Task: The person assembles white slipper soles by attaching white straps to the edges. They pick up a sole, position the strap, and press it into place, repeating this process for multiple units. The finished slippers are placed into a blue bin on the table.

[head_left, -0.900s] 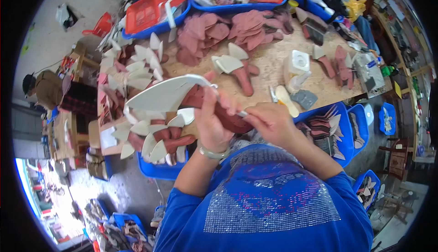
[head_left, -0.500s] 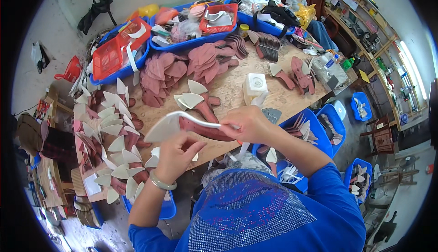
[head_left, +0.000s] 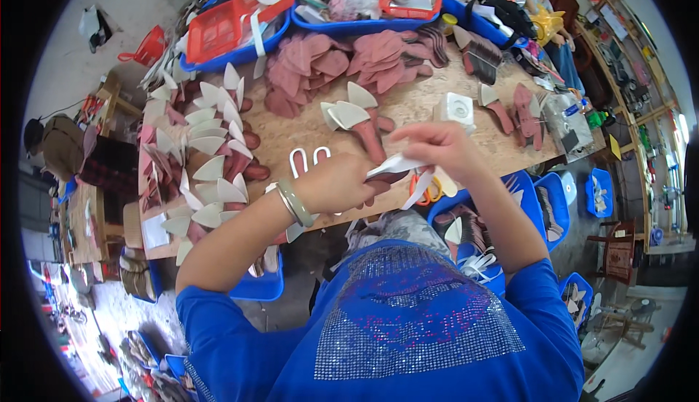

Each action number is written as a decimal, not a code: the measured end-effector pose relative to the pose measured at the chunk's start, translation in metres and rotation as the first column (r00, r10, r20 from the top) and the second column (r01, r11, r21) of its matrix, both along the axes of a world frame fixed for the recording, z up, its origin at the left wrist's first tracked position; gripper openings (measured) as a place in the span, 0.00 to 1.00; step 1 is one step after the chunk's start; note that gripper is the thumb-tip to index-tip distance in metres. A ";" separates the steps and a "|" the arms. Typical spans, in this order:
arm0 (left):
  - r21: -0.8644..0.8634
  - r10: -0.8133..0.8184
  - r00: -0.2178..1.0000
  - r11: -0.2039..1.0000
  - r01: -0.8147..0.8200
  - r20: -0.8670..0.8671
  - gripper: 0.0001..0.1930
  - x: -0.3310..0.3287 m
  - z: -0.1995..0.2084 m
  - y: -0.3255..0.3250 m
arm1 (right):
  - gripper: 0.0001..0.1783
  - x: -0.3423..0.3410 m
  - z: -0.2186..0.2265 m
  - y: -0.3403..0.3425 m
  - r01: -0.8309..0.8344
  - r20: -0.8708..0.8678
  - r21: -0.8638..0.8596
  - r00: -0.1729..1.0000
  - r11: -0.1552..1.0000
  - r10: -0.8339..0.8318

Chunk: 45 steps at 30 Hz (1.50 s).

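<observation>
My left hand, with a metal bangle at the wrist, is closed round a dark reddish insole; most of the insole is hidden beneath it. A white strip lies over the protruding end. My right hand pinches this strip, and its loose tail hangs below. Close beyond my hands lies a small group of insoles with reddish bodies and cream pointed ends. Orange-handled scissors sit just below my right hand, while white scissor-like loops show beyond my left wrist.
Cream-tipped insoles crowd the table's left side. Pink pieces are heaped at the back before blue bins. A white square container stands right of centre. Blue tubs are at lower right; a person sits far right.
My left hand, previously apart with thumb and fingers spread, has closed on the insole. My right hand has moved to the strip over the insole's end. The whole view has shifted.
</observation>
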<state>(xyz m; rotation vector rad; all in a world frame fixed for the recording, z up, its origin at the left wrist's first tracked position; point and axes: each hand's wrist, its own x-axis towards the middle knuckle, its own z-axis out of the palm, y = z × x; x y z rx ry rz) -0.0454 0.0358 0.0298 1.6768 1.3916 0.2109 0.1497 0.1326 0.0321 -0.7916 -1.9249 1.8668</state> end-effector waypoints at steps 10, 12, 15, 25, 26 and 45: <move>-0.116 0.297 0.719 0.950 -0.291 0.628 0.14 0.003 0.001 -0.023 | 0.11 -0.008 -0.004 -0.006 0.197 -0.378 -0.119 0.897 0.973 -0.228; -0.146 0.323 0.625 0.937 -0.319 0.710 0.15 0.003 -0.003 -0.023 | 0.11 -0.013 -0.009 -0.013 0.239 -0.412 -0.131 0.870 0.962 -0.272; -0.174 0.337 0.490 0.921 -0.349 0.804 0.15 0.007 -0.005 -0.022 | 0.10 -0.023 -0.021 -0.028 0.235 -0.524 -0.253 0.782 0.938 -0.337; -0.068 0.379 0.413 0.799 -0.597 0.828 0.14 0.016 -0.016 -0.013 | 0.08 -0.042 -0.010 -0.035 0.366 -0.477 -0.153 0.786 0.918 -0.393; 0.006 0.359 0.428 0.760 -0.650 0.830 0.13 0.018 -0.018 -0.014 | 0.09 -0.043 -0.015 -0.031 0.365 -0.453 -0.072 0.817 0.928 -0.356; 0.029 0.190 0.144 0.508 -0.861 0.971 0.14 0.040 -0.006 -0.033 | 0.10 -0.047 -0.017 -0.068 0.351 -0.382 0.562 0.913 0.749 -0.141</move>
